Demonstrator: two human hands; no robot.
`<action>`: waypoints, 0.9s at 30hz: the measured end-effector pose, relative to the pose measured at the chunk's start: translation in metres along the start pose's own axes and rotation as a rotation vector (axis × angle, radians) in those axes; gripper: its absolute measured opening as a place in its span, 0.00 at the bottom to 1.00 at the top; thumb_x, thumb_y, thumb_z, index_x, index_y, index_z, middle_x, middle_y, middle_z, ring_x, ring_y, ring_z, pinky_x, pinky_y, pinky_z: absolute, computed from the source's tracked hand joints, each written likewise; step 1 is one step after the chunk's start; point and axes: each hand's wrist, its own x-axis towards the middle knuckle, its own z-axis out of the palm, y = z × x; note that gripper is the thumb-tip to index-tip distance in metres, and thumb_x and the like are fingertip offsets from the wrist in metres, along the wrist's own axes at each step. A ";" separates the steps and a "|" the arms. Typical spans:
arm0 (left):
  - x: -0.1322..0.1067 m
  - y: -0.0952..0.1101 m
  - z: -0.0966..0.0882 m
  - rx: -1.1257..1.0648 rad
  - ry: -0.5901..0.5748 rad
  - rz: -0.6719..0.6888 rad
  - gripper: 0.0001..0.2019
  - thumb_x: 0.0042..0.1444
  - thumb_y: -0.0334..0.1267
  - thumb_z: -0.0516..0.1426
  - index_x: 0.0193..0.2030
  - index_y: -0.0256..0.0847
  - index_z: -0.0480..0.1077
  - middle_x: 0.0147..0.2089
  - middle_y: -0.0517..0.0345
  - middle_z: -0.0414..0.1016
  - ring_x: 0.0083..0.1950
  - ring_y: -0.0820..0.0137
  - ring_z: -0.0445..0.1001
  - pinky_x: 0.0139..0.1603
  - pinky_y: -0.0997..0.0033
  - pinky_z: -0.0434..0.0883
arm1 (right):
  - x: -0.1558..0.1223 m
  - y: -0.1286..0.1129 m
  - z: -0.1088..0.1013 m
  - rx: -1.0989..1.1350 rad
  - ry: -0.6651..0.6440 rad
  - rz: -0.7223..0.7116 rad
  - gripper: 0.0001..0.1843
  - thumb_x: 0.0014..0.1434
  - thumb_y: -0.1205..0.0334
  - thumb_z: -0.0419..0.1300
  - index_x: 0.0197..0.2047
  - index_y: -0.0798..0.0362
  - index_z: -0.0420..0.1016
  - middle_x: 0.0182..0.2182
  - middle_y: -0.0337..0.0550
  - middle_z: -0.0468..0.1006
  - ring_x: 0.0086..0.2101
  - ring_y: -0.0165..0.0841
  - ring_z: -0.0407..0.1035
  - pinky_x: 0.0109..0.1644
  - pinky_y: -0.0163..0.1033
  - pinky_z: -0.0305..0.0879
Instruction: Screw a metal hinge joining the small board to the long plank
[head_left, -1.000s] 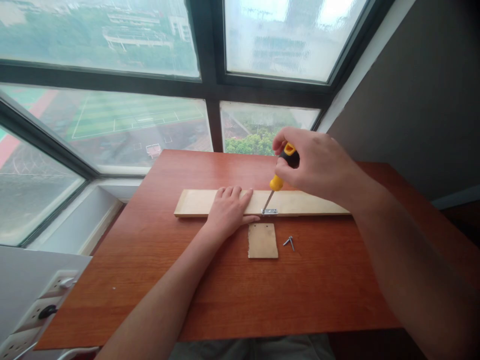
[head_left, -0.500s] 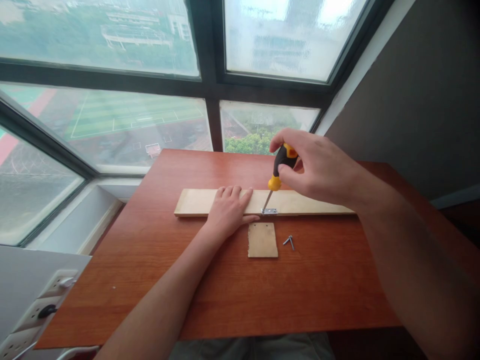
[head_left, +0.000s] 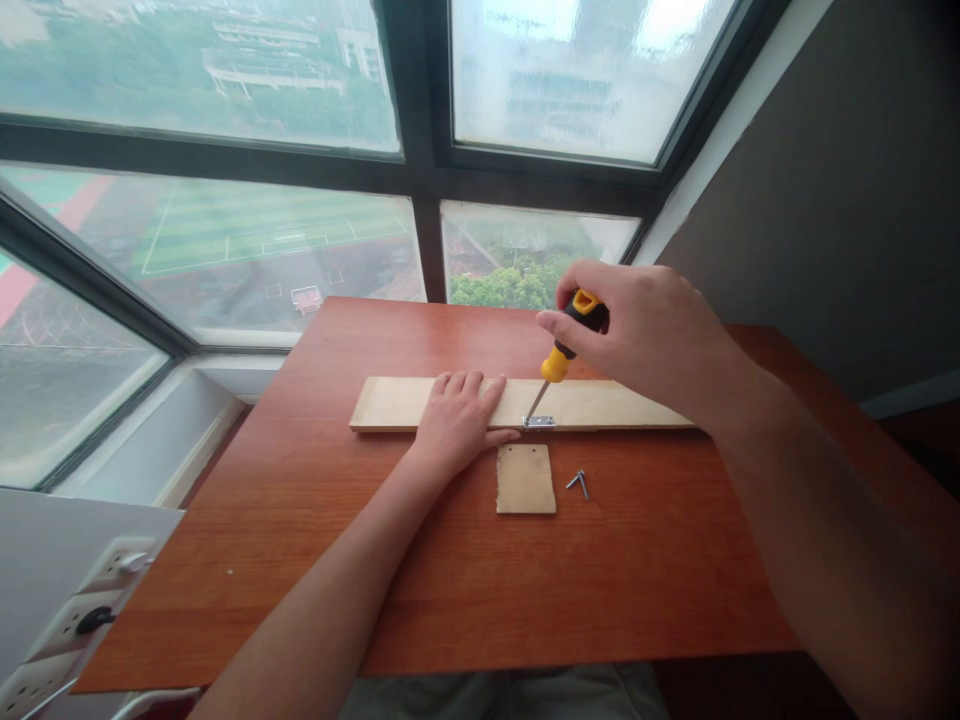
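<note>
A long pale wooden board [head_left: 390,402] lies across the reddish table [head_left: 465,590]. My left hand [head_left: 459,422] rests flat on the board with its fingers stretched out. My right hand [head_left: 645,335] is wrapped round the handle of a yellow and black screwdriver [head_left: 564,348]. The screwdriver's tip stands on a small metal hinge [head_left: 539,422] at the board's near edge. Just in front of the hinge lies a small square wooden piece [head_left: 525,480]. Two loose screws [head_left: 578,484] lie to its right.
Large windows [head_left: 225,240] rise behind the table's far edge. A grey wall [head_left: 840,190] stands at the right. At the lower left a white power strip [head_left: 67,630] holds a black plug.
My right hand has shifted its grip and turned on the screwdriver handle, with the tip staying on the hinge. My left hand and the board have not moved.
</note>
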 end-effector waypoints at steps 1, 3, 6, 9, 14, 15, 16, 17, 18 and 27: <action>0.000 0.000 0.000 0.001 0.001 0.000 0.38 0.55 0.67 0.48 0.64 0.41 0.61 0.54 0.41 0.67 0.52 0.54 0.64 0.56 0.56 0.56 | 0.000 0.000 0.000 0.000 0.004 -0.003 0.10 0.59 0.52 0.55 0.37 0.49 0.71 0.29 0.39 0.76 0.28 0.33 0.65 0.29 0.38 0.53; 0.000 0.000 0.000 0.003 0.004 -0.001 0.38 0.55 0.68 0.48 0.63 0.41 0.61 0.55 0.41 0.67 0.53 0.54 0.64 0.56 0.56 0.56 | 0.000 0.000 0.000 0.043 -0.017 -0.035 0.08 0.57 0.58 0.56 0.40 0.49 0.71 0.32 0.40 0.77 0.29 0.33 0.67 0.30 0.39 0.55; -0.001 0.000 0.000 0.002 0.010 -0.007 0.39 0.55 0.68 0.47 0.64 0.41 0.61 0.55 0.41 0.67 0.53 0.54 0.64 0.56 0.56 0.56 | 0.000 -0.001 -0.001 0.122 -0.072 -0.081 0.13 0.53 0.64 0.56 0.44 0.49 0.69 0.35 0.40 0.77 0.30 0.32 0.67 0.30 0.38 0.56; -0.001 0.000 0.000 0.000 0.011 -0.014 0.39 0.55 0.68 0.48 0.63 0.42 0.61 0.54 0.42 0.67 0.53 0.54 0.64 0.56 0.55 0.56 | 0.001 -0.002 -0.001 0.085 -0.059 -0.070 0.09 0.55 0.60 0.56 0.41 0.48 0.70 0.33 0.40 0.77 0.29 0.33 0.66 0.28 0.38 0.54; -0.001 0.000 0.000 -0.007 0.008 -0.020 0.37 0.55 0.67 0.49 0.64 0.42 0.60 0.55 0.42 0.66 0.53 0.54 0.64 0.57 0.55 0.56 | 0.004 -0.002 0.001 -0.003 -0.015 -0.024 0.09 0.59 0.53 0.54 0.35 0.48 0.71 0.28 0.40 0.75 0.28 0.35 0.66 0.29 0.39 0.52; -0.001 -0.001 0.000 -0.008 0.008 -0.018 0.38 0.55 0.67 0.49 0.64 0.42 0.60 0.55 0.42 0.66 0.53 0.54 0.64 0.57 0.55 0.56 | 0.005 -0.001 0.001 0.023 -0.029 -0.043 0.07 0.58 0.56 0.55 0.37 0.49 0.70 0.30 0.40 0.76 0.29 0.34 0.66 0.30 0.39 0.53; -0.001 -0.001 0.000 -0.009 0.009 -0.015 0.38 0.55 0.67 0.49 0.64 0.42 0.60 0.55 0.42 0.66 0.53 0.54 0.64 0.58 0.55 0.56 | 0.004 0.000 0.000 0.054 -0.048 -0.064 0.07 0.57 0.59 0.55 0.39 0.49 0.70 0.32 0.40 0.76 0.29 0.33 0.66 0.31 0.39 0.55; -0.001 -0.001 0.001 -0.010 0.010 -0.012 0.38 0.55 0.67 0.48 0.64 0.42 0.60 0.56 0.41 0.66 0.54 0.54 0.64 0.58 0.55 0.56 | 0.004 0.000 0.000 0.083 -0.065 -0.081 0.09 0.55 0.62 0.55 0.41 0.49 0.70 0.34 0.41 0.76 0.30 0.33 0.66 0.31 0.38 0.55; -0.002 -0.001 0.001 -0.010 0.012 -0.010 0.38 0.55 0.67 0.48 0.64 0.42 0.60 0.56 0.41 0.66 0.54 0.54 0.64 0.58 0.55 0.56 | 0.003 0.001 -0.001 0.106 -0.085 -0.092 0.11 0.53 0.64 0.56 0.42 0.50 0.69 0.36 0.41 0.76 0.30 0.32 0.66 0.31 0.38 0.56; -0.002 -0.001 0.001 -0.003 0.027 -0.011 0.38 0.57 0.67 0.45 0.64 0.41 0.61 0.56 0.41 0.66 0.53 0.54 0.64 0.58 0.54 0.55 | 0.004 0.000 0.004 -0.026 0.024 -0.008 0.09 0.58 0.53 0.57 0.37 0.49 0.69 0.29 0.41 0.75 0.28 0.33 0.65 0.29 0.38 0.51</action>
